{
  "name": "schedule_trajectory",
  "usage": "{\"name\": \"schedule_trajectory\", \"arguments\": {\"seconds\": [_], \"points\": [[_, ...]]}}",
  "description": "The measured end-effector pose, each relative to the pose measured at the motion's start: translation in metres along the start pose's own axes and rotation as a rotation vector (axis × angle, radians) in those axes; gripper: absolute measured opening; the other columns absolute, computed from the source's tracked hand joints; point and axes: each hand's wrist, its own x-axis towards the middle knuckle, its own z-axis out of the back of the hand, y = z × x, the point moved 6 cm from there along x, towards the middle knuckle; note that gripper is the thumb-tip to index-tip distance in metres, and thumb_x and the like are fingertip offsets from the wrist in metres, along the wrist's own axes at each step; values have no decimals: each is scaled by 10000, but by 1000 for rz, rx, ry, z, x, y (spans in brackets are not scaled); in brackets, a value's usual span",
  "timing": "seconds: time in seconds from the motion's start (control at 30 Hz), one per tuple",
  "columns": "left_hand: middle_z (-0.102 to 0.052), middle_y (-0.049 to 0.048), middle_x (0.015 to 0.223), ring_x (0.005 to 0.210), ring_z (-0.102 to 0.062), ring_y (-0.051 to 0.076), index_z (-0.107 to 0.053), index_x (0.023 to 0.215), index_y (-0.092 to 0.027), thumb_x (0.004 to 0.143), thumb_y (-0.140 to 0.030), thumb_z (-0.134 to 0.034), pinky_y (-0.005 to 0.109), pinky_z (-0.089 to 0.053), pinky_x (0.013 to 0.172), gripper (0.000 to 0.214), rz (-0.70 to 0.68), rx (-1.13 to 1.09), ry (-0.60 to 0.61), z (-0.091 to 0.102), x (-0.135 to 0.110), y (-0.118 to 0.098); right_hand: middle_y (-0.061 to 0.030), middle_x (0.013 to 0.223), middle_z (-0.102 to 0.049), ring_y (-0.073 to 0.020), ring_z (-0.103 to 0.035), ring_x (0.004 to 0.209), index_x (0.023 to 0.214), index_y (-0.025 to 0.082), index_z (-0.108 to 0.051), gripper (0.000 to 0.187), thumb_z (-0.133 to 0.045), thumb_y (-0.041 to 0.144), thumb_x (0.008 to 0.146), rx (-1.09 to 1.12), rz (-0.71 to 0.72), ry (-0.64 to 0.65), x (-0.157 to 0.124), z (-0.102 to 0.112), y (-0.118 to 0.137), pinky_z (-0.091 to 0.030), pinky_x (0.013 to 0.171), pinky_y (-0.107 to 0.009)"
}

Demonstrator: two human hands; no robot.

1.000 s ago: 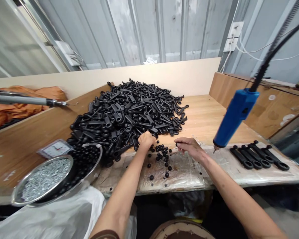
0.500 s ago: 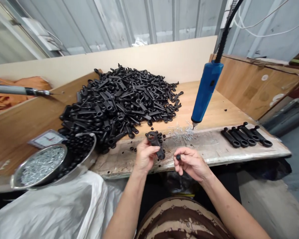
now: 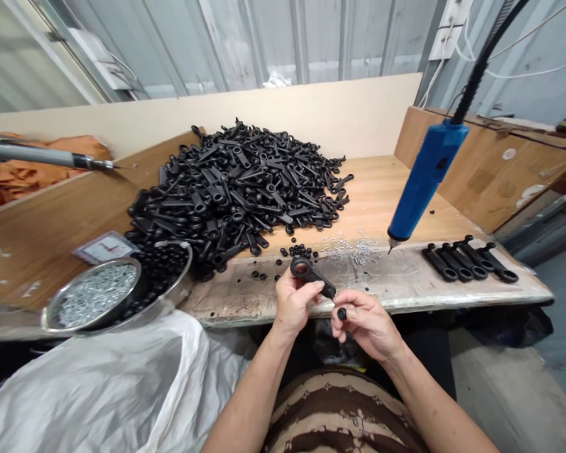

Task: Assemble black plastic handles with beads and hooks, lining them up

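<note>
My left hand (image 3: 293, 301) grips a black plastic crank handle (image 3: 317, 278), its ringed end up and to the left, its narrow end pointing toward my right hand. Between the thumb and fingers of my right hand (image 3: 365, 319) is a small round black knob (image 3: 342, 313), just below the crank's narrow end. Whether knob and crank touch is hard to see. Several loose black knobs (image 3: 302, 250) lie on the bench beyond my left hand. A scatter of small silver screws (image 3: 363, 248) lies past my right hand.
A blue electric screwdriver (image 3: 422, 182) hangs over the bench on a cable. Several finished-looking cranks (image 3: 471, 259) lie in a row at right. A big pile of black cranks (image 3: 240, 182) stands behind. At left are a bowl of screws (image 3: 99, 296) and a metal basin (image 3: 188, 277) of knobs.
My left hand has turned the crank so its narrow end points toward my right hand, and the two hands are closer together. The hanging screwdriver sits further right in view.
</note>
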Motion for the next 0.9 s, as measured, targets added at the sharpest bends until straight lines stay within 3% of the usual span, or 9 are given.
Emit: {"name": "schedule_trajectory", "arguments": {"seconds": [0.13,0.2,0.33,0.4,0.5,0.57,0.63,0.73,0.9], "points": [[-575,-30,756,504,-529,83,-552,934,-191,588,-172,-699,219,-441,478,377,3,76,88,7,-17,2,-26,637,-630,-130,-597,537,967,161,-622,266,-645,211,706,-66,-40,-28,-4,7,-2,-441,443,-193],[-600,11,782,592,-580,130,-563,938,-175,583,-211,-712,253,-471,545,386,109,79,222,9,-29,8,-25,615,-633,-122,-586,520,893,151,-648,209,-648,189,687,-108,-56,-69,-7,15,0,-438,443,-190],[-611,121,925,861,-593,272,-551,1038,-150,507,-418,-725,322,-493,617,619,423,-97,557,0,-57,20,-10,572,-618,-81,-529,484,764,125,-683,134,-624,98,647,-252,-132,-79,-14,30,8,-410,458,-174],[-590,116,983,793,-610,246,-516,1089,-186,563,-403,-679,283,-477,517,592,558,-128,584,-2,-65,30,-14,595,-628,-80,-524,507,752,119,-687,136,-611,76,648,-333,-191,-32,-16,33,11,-406,477,-176],[-609,51,754,462,-520,100,-529,1004,-173,608,-185,-589,178,-345,375,401,664,-46,536,-7,-67,51,-26,703,-656,-98,-562,605,788,128,-685,152,-622,79,659,-403,-202,22,-16,33,14,-441,560,-197],[-543,-2,575,377,-408,54,-549,839,-131,585,-117,-532,164,-288,359,255,629,6,449,-8,-62,61,-15,722,-653,-94,-568,605,857,149,-675,202,-641,95,666,-379,-142,-31,-14,37,17,-449,558,-193],[-482,-30,536,387,-378,50,-535,751,-131,607,-119,-512,168,-285,370,146,528,78,331,-6,-54,66,-8,694,-645,-95,-571,569,902,169,-657,224,-657,139,679,-300,-54,-144,-14,45,18,-448,504,-186],[-464,-46,578,447,-426,69,-540,852,-166,713,-182,-524,185,-351,430,141,326,287,242,-4,-47,63,-19,647,-637,-111,-583,530,861,161,-652,170,-665,222,702,-147,31,-271,-14,57,15,-462,463,-200],[-588,-4,752,617,-539,108,-546,1031,-208,822,-250,-462,220,-440,622,229,61,629,270,-16,-45,54,-28,609,-642,-115,-588,493,836,148,-664,175,-680,253,697,-11,28,-335,-12,60,1,-473,438,-198]]}}
